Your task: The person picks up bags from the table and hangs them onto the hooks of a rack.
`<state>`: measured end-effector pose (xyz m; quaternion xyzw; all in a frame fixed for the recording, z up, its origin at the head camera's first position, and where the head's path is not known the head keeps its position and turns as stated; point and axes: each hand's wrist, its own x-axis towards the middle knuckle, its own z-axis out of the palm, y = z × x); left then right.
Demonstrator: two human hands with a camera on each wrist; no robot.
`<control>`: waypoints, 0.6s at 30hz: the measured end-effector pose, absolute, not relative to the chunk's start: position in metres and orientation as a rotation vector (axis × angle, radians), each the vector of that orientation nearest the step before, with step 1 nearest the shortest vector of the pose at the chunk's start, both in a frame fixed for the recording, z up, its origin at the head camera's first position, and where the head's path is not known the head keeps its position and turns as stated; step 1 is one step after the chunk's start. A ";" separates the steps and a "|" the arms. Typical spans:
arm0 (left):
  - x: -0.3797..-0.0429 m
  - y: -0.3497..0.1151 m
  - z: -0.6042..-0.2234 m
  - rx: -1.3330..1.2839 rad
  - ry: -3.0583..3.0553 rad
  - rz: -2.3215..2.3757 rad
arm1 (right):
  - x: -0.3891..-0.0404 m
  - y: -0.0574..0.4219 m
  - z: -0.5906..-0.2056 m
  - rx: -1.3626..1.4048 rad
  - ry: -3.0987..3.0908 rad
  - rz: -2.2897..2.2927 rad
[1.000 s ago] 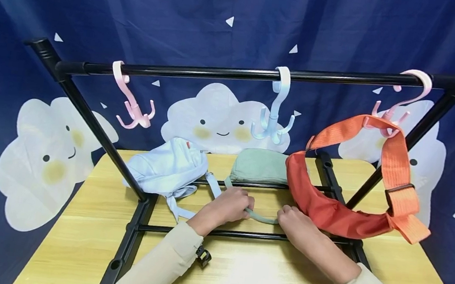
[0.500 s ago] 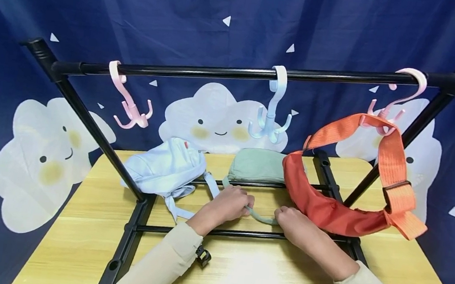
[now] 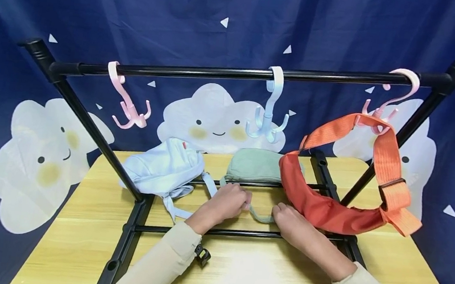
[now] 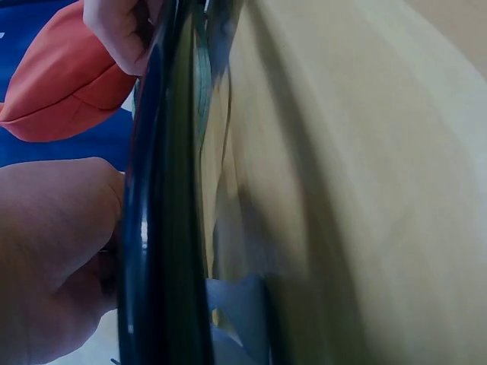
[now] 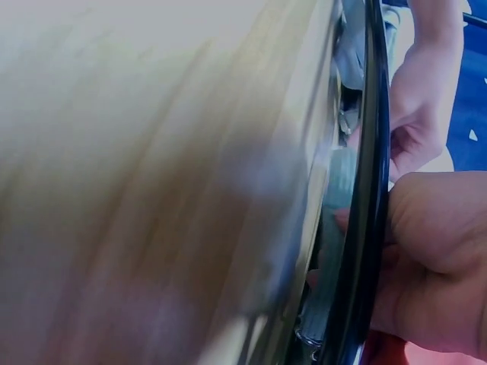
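Observation:
A pale green strap sags between my two hands, low inside the black rack. Its left end is pinched by my left hand, its right end by my right hand. In the right wrist view the strap lies behind a black bar, with fingertips on it. The green pouch bag lies on the table just beyond my hands. Right of my right hand, a red waist bag hangs by its orange strap from a pink hook. My left hand partly hides behind the bar in its wrist view.
A light blue bag lies left of my left hand, its straps trailing forward. From the rack's top bar hang a blue hook and another pink hook. A lower bar crosses in front of my hands.
The head view has shifted slightly, so the scene slides left. My left hand has lifted a little with the strap; my right hand stays nearly in place.

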<state>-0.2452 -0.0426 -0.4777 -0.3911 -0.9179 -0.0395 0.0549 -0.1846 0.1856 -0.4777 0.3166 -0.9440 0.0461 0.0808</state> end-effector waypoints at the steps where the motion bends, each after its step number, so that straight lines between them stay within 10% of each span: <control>1: -0.245 -0.043 -0.477 -1.180 -2.787 -0.113 | -0.184 0.185 -0.478 0.943 -2.813 0.155; 18: -0.246 -0.044 -0.464 -1.037 -2.701 -0.229 | -0.187 0.179 -0.475 0.777 -2.874 0.684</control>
